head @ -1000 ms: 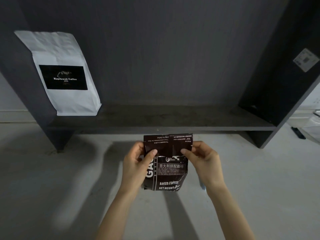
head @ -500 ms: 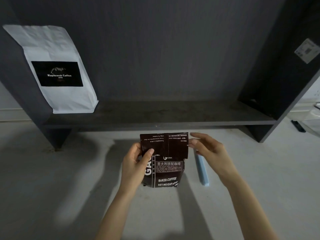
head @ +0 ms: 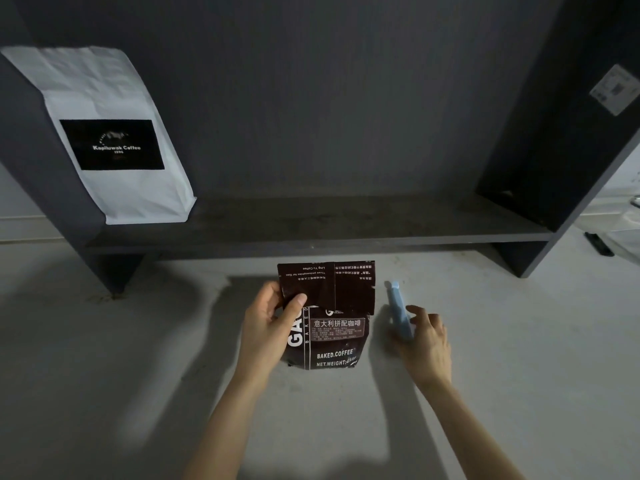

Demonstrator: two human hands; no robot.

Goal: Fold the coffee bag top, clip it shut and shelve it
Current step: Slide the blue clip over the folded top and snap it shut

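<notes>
A dark brown coffee bag (head: 334,336) stands upright on the pale floor in front of the shelf, its top flap folded down over the front. My left hand (head: 268,322) grips the bag's left side, thumb pressing the folded flap. A light blue clip (head: 399,308) lies on the floor just right of the bag. My right hand (head: 424,339) is down at the clip, fingers curled around its near end; whether the clip is lifted I cannot tell.
A dark grey shelf board (head: 346,221) runs across just beyond the bag, with dark side panels at left and right. A white coffee bag (head: 114,140) with a black label leans at the shelf's left end. A white sticker (head: 614,90) sits on the right panel.
My right hand let go of the folded flap and dropped down to the right onto the blue clip. My left hand stayed on the bag, holding the fold.
</notes>
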